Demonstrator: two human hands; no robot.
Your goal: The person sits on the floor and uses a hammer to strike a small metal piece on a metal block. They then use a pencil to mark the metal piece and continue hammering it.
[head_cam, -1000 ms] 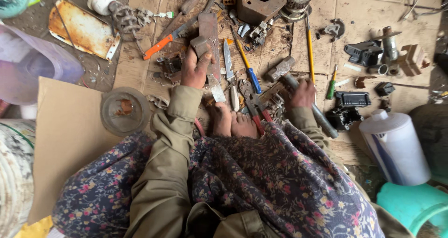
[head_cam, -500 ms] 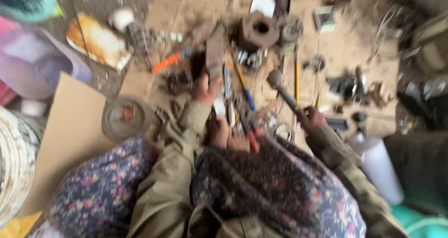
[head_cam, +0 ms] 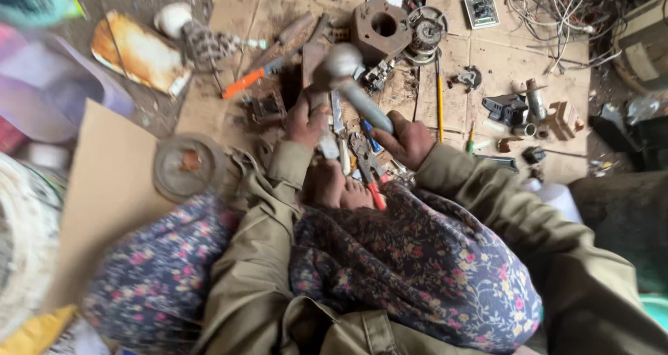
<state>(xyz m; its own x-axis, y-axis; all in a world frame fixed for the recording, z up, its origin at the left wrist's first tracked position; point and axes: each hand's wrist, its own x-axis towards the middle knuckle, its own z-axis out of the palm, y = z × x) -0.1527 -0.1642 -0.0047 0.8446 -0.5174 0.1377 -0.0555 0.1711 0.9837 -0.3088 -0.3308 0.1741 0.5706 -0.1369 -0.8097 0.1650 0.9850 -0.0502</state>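
Item: 1 grey hammer [head_cam: 351, 84], grasped by the right hand [head_cam: 407, 139] and raised above a flat metal piece [head_cam: 313, 70] pinned by the left hand [head_cam: 306, 118]; hazard (judged): a skewed blow could have caught those holding fingers.

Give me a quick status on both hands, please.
Right hand shut on raised hammer. Left hand pressing metal piece on cardboard. Pliers close by.

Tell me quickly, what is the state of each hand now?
Left hand: closed on a small metal part on the cardboard.
Right hand: closed around the hammer handle, head raised.
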